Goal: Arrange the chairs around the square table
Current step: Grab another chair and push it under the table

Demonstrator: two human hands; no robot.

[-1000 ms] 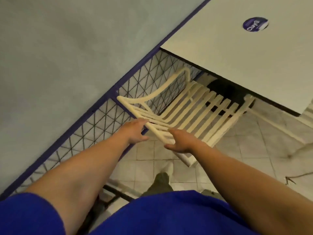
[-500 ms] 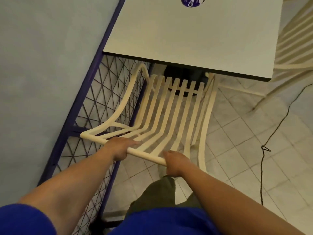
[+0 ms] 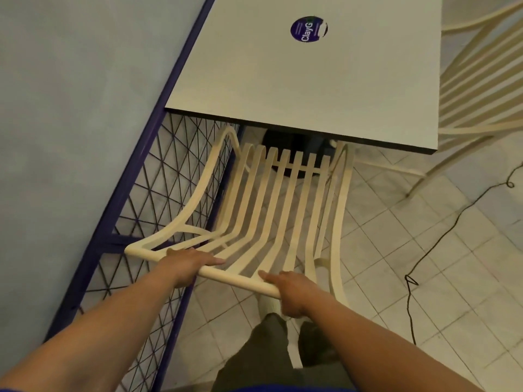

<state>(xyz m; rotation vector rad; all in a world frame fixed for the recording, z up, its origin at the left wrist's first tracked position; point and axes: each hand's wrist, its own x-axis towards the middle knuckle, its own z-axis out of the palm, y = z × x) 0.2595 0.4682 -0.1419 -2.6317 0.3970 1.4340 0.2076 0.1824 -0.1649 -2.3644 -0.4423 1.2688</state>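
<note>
Fingers (image 3: 210, 261) of the left hand (image 3: 188, 265) lie stretched out flat over the top rail of the cream slatted chair (image 3: 271, 210), resting on it and not curled round it. Those of the right hand (image 3: 291, 292) are wrapped round the same rail further along, clamped on it. This chair stands with its seat pushed partly under the near edge of the square white desk (image 3: 325, 89), its back toward the person. A round purple sticker (image 3: 308, 29) sits on the desk top. Just to the chair's left runs a purple wire fence (image 3: 158, 210) along a blue-grey wall (image 3: 70, 108). At the desk's right side stands a second cream chair (image 3: 481, 80). A thin black cable (image 3: 441, 236) trails across the tiled floor (image 3: 424, 278).
</note>
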